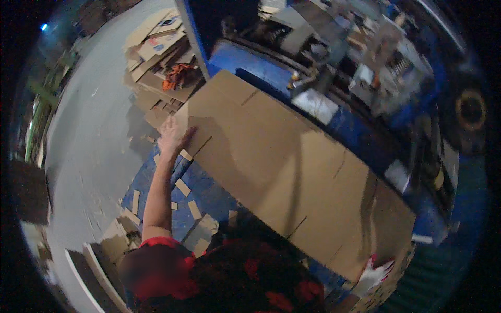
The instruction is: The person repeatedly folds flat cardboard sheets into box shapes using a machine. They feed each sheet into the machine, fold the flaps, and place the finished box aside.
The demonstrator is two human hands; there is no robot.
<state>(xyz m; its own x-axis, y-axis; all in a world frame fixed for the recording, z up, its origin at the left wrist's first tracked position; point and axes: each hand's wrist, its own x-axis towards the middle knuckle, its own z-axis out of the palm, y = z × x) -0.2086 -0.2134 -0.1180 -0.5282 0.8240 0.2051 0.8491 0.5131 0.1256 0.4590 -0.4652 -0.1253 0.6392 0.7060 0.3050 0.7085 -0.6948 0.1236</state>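
A large brown cardboard sheet (pixel 271 156) with short slits and crease lines lies slantwise across the blue machine's front. At its left end my bare left hand (pixel 175 136) holds the edge, the thumb over the top face and the other fingers along the side. My right hand (pixel 374 275), in a white glove with reddish fingertips, rests by the sheet's near right corner. Its fingers are spread and lie flat against the board. What is under the sheet is hidden.
A blue machine (pixel 271 65) with metal parts and clutter stands beyond the sheet. Stacked cardboard (pixel 156 52) with an orange-red bundle (pixel 177 76) lies at the far left. Small cardboard offcuts (pixel 182 187) litter the blue surface (pixel 209 190) near me. Grey floor (pixel 88 156) extends left.
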